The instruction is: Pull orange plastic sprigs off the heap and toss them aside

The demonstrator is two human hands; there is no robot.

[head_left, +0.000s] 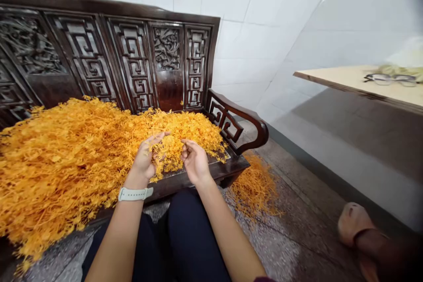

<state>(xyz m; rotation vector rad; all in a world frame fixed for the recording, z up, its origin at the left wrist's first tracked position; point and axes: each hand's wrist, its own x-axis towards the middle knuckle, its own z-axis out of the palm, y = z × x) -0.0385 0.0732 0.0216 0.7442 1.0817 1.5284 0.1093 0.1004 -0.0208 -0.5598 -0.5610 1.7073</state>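
Observation:
My left hand [144, 158], with a pale watch band [135, 194] at the wrist, is closed around a small sprig of yellow-orange dried flowers [165, 144]. Just right of the sprig is my right hand [195, 161], palm partly showing. Its fingers are loosely bent and apart, and I see nothing between them. Both hands are above the front edge of a dark carved wooden bench [168, 187]. A large heap of the same flowers [72, 150] covers the seat to the left and spreads behind my hands.
The bench's curved armrest [261, 130] rises at the right. Orange stems and scraps [256, 185] lie on the floor beside it. Glasses [391, 79] rest on a pale wooden tabletop [343, 76] at the far right. Another person's foot [355, 222] shows at the lower right.

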